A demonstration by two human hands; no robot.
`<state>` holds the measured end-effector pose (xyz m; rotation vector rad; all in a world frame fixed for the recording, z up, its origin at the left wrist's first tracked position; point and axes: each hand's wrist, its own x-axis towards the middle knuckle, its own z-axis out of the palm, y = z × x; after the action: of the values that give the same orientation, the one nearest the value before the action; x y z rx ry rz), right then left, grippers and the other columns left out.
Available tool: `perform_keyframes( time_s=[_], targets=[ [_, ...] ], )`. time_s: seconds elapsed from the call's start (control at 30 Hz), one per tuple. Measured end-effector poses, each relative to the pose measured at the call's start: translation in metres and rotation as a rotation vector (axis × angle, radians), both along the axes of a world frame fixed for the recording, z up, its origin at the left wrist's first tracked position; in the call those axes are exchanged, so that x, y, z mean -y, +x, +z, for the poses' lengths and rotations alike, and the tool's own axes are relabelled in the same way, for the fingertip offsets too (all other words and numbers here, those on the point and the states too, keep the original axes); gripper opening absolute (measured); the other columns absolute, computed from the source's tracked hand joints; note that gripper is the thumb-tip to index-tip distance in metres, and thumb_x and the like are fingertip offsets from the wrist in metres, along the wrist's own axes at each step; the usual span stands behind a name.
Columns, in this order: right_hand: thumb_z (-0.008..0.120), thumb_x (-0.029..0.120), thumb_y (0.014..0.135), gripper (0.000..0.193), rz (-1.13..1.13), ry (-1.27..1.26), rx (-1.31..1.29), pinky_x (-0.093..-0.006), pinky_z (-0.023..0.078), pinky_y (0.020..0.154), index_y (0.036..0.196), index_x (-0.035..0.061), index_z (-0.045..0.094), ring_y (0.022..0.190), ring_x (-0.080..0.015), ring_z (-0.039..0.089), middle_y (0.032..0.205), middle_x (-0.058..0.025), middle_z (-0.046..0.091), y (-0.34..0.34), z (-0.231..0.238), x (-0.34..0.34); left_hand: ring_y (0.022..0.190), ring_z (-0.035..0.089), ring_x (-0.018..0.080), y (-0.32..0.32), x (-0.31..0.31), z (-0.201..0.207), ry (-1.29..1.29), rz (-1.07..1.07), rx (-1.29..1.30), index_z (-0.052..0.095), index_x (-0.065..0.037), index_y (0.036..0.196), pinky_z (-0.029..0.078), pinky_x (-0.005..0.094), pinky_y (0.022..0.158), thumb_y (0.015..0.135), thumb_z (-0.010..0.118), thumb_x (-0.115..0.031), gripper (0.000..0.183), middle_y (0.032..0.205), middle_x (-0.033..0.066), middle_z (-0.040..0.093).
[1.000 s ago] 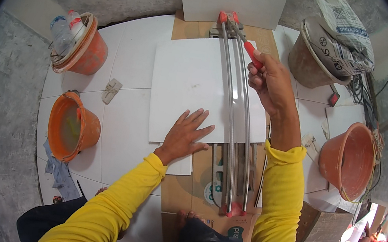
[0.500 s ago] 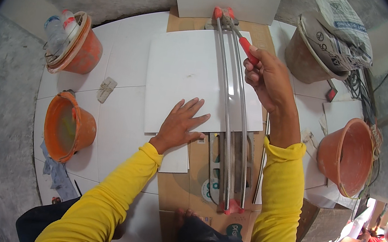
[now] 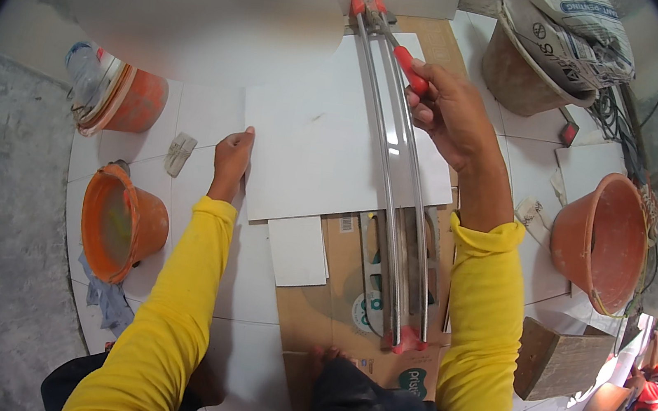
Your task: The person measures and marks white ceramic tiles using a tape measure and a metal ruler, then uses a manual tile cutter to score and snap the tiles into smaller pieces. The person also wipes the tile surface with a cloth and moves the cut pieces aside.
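A large white tile [image 3: 315, 150] lies flat under the two chrome rails of a manual tile cutter [image 3: 385, 130], which has red end pieces. My right hand [image 3: 461, 115] is closed around the cutter's red lever handle [image 3: 410, 70], near the far end of the rails. At the tile's left edge is my left hand [image 3: 232, 161], its fingers curled in and its thumb along the edge. The fingertips are partly hidden there. A smaller white tile piece [image 3: 296, 251] rests below the large tile's near edge, partly on cardboard [image 3: 323, 313].
Left stand an orange bucket of cloudy water [image 3: 146, 219] and another bucket [image 3: 143, 102] holding bottles. To the right are a bucket with a sack [image 3: 520, 77], an orange bucket [image 3: 570, 237] and a wooden box [image 3: 558, 360]. A blurred patch covers the upper left.
My left hand has moved left from lying spread on the tile to its left edge, fingers now curled. The right hand still holds the lever handle. The view has shifted slightly.
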<state>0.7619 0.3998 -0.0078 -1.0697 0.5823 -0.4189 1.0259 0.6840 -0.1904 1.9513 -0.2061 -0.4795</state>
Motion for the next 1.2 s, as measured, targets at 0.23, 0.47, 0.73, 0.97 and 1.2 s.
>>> perform_keyframes(
  time_s=[0.23, 0.47, 0.73, 0.97, 1.2],
  targets=[
    [0.069, 0.028, 0.102, 0.025, -0.005, -0.048, -0.081, -0.0244, 0.040, 0.059, 0.095, 0.0073, 0.058, 0.059, -0.0066, 0.048, 0.079, -0.0019, 0.061, -0.009, -0.003, -0.003, 0.097, 0.072, 0.0281, -0.012, 0.019, 0.001, 0.369, 0.037, 0.208, 0.075, 0.007, 0.111, 0.054, 0.0389, 0.092, 0.102, 0.065, -0.055, 0.064, 0.098, 0.0177, 0.077],
    [0.067, 0.026, 0.104, 0.023, 0.027, -0.035, 0.005, -0.0236, 0.041, 0.060, 0.096, 0.0053, 0.061, 0.061, -0.0065, 0.049, 0.080, -0.0023, 0.062, -0.007, -0.010, -0.003, 0.096, 0.071, 0.0296, -0.004, 0.011, -0.012, 0.288, 0.072, 0.275, 0.076, 0.006, 0.110, 0.054, 0.0401, 0.093, 0.103, 0.065, -0.054, 0.061, 0.098, 0.0180, 0.077],
    [0.065, 0.026, 0.105, 0.023, 0.016, -0.067, -0.001, -0.0215, 0.043, 0.061, 0.096, 0.0049, 0.063, 0.062, -0.0044, 0.051, 0.081, -0.0012, 0.064, -0.008, -0.009, -0.005, 0.092, 0.068, 0.0267, -0.004, 0.012, -0.012, 0.208, 0.083, 0.219, 0.075, 0.006, 0.108, 0.053, 0.0386, 0.093, 0.104, 0.067, -0.050, 0.057, 0.095, 0.0152, 0.075],
    [0.067, 0.028, 0.105, 0.024, 0.011, -0.064, -0.004, -0.0219, 0.042, 0.060, 0.095, 0.0059, 0.063, 0.061, -0.0044, 0.050, 0.080, -0.0002, 0.063, -0.007, -0.008, -0.004, 0.097, 0.071, 0.0301, -0.005, 0.016, -0.016, 0.233, 0.103, 0.235, 0.075, 0.006, 0.110, 0.054, 0.0400, 0.094, 0.104, 0.067, -0.050, 0.057, 0.100, 0.0174, 0.077],
    [0.071, 0.031, 0.102, 0.026, -0.004, -0.011, -0.017, -0.0226, 0.040, 0.060, 0.096, 0.0066, 0.064, 0.061, -0.0053, 0.049, 0.080, 0.0002, 0.063, -0.008, -0.013, -0.002, 0.098, 0.073, 0.0334, -0.002, 0.014, -0.021, 0.300, 0.068, 0.283, 0.076, 0.005, 0.109, 0.055, 0.0419, 0.094, 0.103, 0.065, -0.052, 0.059, 0.100, 0.0204, 0.078]
  ],
)
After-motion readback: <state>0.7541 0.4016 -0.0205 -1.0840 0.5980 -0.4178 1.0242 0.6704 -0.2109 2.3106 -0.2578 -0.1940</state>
